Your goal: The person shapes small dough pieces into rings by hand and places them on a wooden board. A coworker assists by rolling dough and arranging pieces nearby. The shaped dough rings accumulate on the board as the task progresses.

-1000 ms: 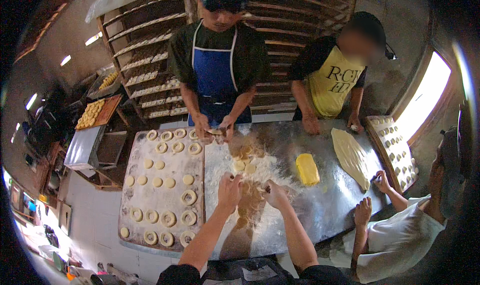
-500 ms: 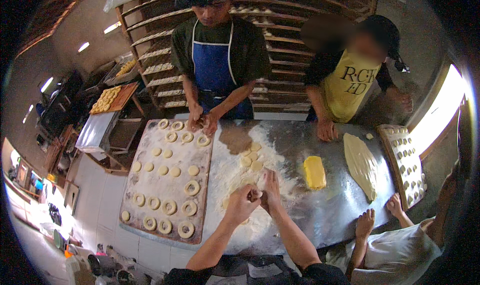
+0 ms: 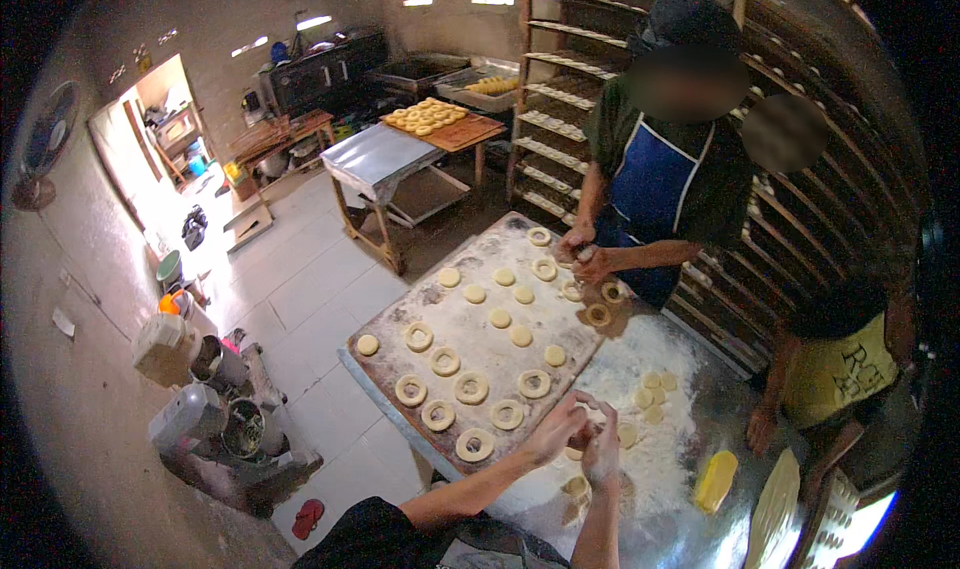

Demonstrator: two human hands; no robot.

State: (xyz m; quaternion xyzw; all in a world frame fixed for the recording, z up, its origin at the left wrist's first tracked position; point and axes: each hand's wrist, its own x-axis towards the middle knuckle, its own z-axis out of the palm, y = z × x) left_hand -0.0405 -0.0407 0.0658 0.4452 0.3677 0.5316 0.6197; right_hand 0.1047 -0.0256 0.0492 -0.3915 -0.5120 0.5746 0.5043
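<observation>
Your left hand (image 3: 553, 431) and right hand (image 3: 601, 447) close together on a small dough piece (image 3: 583, 431) at lower centre, above the floured tabletop (image 3: 690, 529); judgement: keep pressure even, then lay the ring beside the board (image 3: 440, 319) rings.

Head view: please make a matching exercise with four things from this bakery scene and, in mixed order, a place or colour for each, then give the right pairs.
Things:
1. floured board
2. yellow block
3. apron
4. wooden tray of dough rings

Places or colours:
A. blue, on the person across the table
B. on the far table beside the rack
C. holds dough rings and discs, left of the hands
D. on the metal table, right of the flour

Pairs: 1-C, 2-D, 3-A, 4-B
</observation>
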